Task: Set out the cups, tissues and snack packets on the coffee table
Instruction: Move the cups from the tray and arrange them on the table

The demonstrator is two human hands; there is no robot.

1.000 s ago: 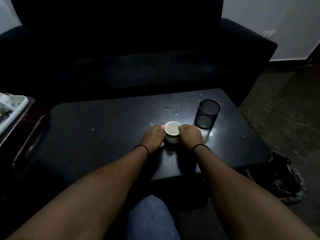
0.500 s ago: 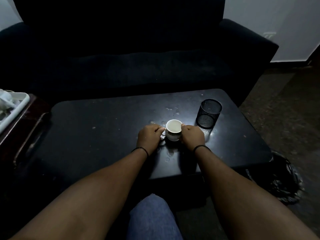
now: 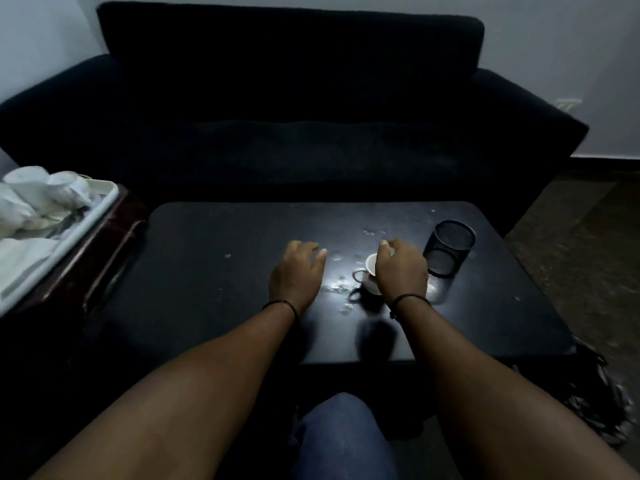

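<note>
A small white cup with its handle to the left stands on the black coffee table, right of centre. My right hand is closed over the cup's rim and right side and hides most of it. My left hand hovers just left of the cup, apart from it, fingers loosely spread and holding nothing. On a side stand at the far left, a white tray carries more white cups and crumpled white tissues. No snack packets show.
A black mesh holder stands just right of the cup. Wet spots glint on the table around the cup. A dark sofa runs behind the table. A dark patterned bag lies on the floor at the right. My knee is below.
My left hand has let go of the cup and drawn away to the left. My right hand stays on the cup. The view has tilted up and shows more of the tray.
</note>
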